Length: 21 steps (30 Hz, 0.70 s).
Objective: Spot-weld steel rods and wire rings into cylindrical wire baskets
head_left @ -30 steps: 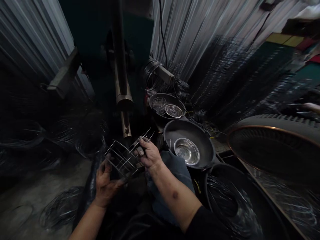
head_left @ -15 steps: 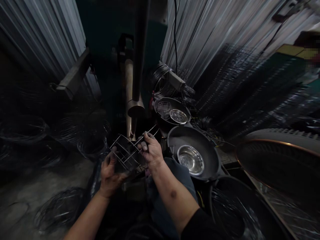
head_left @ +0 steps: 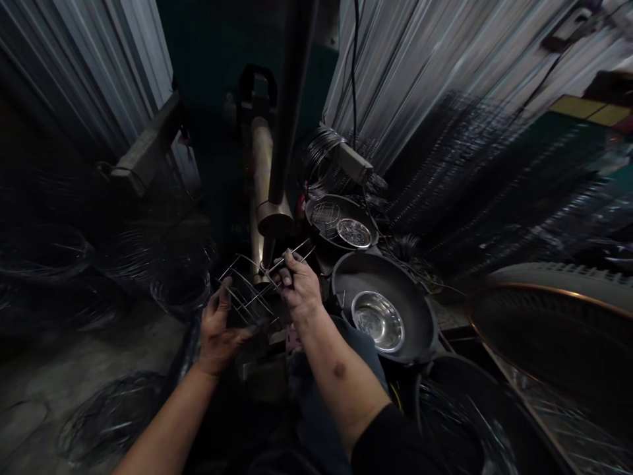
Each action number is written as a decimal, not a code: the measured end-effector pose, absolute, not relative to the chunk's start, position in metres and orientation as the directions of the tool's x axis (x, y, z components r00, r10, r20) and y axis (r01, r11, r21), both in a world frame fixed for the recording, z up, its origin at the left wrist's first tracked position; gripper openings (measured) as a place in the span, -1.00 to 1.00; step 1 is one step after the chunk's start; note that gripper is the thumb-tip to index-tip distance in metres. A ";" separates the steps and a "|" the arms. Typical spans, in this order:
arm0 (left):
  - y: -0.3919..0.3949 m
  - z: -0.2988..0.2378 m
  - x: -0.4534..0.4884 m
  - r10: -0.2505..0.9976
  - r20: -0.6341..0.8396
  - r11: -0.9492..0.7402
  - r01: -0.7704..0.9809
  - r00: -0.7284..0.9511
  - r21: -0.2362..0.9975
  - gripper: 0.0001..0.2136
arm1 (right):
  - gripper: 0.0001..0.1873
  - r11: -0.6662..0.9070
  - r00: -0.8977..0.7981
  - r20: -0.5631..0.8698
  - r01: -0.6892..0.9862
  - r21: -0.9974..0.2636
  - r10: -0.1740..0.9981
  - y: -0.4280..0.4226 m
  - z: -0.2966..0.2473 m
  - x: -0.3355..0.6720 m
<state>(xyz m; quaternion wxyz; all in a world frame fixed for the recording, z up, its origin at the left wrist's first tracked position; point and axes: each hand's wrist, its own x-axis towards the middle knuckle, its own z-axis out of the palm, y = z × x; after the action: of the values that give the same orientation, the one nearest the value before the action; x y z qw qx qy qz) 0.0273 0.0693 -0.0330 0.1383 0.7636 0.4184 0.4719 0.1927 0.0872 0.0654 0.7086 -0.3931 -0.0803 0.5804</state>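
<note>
A small curved wire grid (head_left: 250,290) of thin metal rods is held between both hands, under the tip of a vertical machine rod (head_left: 270,247). My left hand (head_left: 217,326) grips its near left edge, thumb up along the side. My right hand (head_left: 297,284) is closed on the rods at its far right edge, where the ends stick out past my fingers. The grid sits just below a brass-coloured cylinder (head_left: 261,171) on the machine.
A dark pan (head_left: 390,284) holding a steel bowl (head_left: 377,321) stands right of my hands. Behind it another pan (head_left: 363,214) holds small wire pieces. Wire coils (head_left: 113,415) lie on the floor at left. A large fan guard (head_left: 554,323) sits at right, corrugated walls behind.
Both hands have lifted the wire grid up and away from me, bringing it closer under the machine rod. The view has shifted slightly left.
</note>
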 end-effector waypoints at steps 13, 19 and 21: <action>0.078 -0.029 0.031 0.765 0.608 -0.623 0.482 0.211 0.616 -0.07 | -0.83 0.029 0.329 -0.342 -0.757 -0.653 0.880 0.095 0.066 0.196; 0.079 -0.028 0.033 0.761 0.625 -0.626 0.448 0.173 0.638 -0.06 | -0.78 0.067 0.348 -0.301 -0.745 -0.664 0.888 0.094 0.063 0.196; 0.076 -0.025 0.033 0.797 0.579 -0.584 0.460 0.172 0.668 -0.05 | -0.80 0.059 0.350 -0.306 -0.738 -0.672 0.886 0.091 0.064 0.197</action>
<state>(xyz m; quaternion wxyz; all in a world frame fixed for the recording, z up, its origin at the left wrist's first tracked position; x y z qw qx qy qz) 0.0328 0.0762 -0.0254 0.1733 0.7456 0.4217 0.4860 0.1974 0.0908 0.0637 0.7217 -0.3923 -0.0940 0.5625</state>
